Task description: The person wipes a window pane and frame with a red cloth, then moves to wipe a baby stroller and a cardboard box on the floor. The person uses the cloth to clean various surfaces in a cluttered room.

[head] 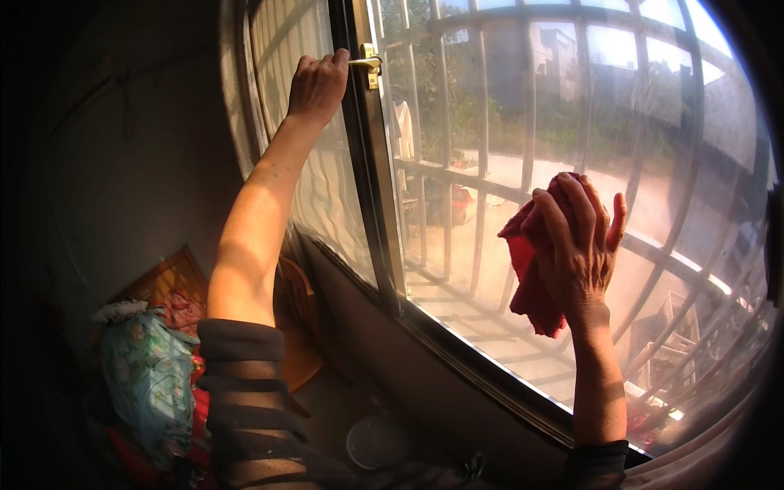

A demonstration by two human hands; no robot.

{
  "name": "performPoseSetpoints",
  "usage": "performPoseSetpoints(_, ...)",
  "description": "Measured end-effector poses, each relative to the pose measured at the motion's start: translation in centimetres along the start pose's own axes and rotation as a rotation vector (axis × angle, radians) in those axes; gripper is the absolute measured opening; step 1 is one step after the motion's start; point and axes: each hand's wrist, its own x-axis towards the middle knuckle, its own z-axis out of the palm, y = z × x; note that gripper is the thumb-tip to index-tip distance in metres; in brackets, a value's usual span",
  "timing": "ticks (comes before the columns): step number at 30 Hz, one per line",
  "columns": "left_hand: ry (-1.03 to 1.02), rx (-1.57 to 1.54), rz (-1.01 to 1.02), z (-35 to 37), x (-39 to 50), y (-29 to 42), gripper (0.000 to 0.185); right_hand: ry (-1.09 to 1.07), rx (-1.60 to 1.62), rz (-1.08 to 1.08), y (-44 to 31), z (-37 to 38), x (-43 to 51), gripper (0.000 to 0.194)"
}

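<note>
My left hand (318,86) grips the end of a brass-coloured window handle (366,62), which is fixed to the dark metal frame (361,153) between two panes. With my right hand (576,245) I press a folded dark red cloth (536,275) to the right window pane (490,214). The fingers are spread over the cloth, and its lower part hangs below the palm. Haze and smears show on the sunlit glass.
Metal security bars (481,122) stand outside the glass. Below left, a wooden chair (300,343) is near the wall, beside a pile of floral fabric (150,373). A round pale object (376,441), perhaps a basin or lid, sits low under the window. Crates (667,355) are outside at right.
</note>
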Motion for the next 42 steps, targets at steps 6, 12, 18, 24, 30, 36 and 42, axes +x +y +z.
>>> performPoseSetpoints(6,-0.093,-0.161,-0.301,-0.4,-0.9,2.3,0.021,-0.008,-0.005,0.026,0.2,-0.6,0.1,0.057)
performPoseSetpoints(12,0.172,-0.497,-0.201,-2.6,-7.1,13.1,0.055,0.019,-0.065,0.066,0.0,-0.8,0.5,0.049)
performPoseSetpoints(18,0.022,-0.98,-0.234,-2.6,-10.2,23.5,0.081,0.007,-0.104,0.049,0.6,-0.8,0.2,0.049)
performPoseSetpoints(24,-0.065,-1.0,-0.174,-3.3,-9.9,22.8,0.084,0.002,-0.13,0.032,1.0,-1.2,-0.1,0.047)
performPoseSetpoints(30,-0.07,-0.993,-0.148,-3.9,-10.1,22.9,0.088,-0.037,-0.137,0.03,1.4,-2.0,-0.2,0.05)
performPoseSetpoints(36,0.248,-0.803,-0.251,-3.4,-8.3,16.3,0.059,-0.017,-0.154,0.004,1.6,-1.8,-0.4,0.046)
performPoseSetpoints(42,0.068,-0.618,-0.784,0.3,-1.1,7.9,0.055,-0.035,-0.164,0.002,1.5,-1.8,-0.5,0.045)
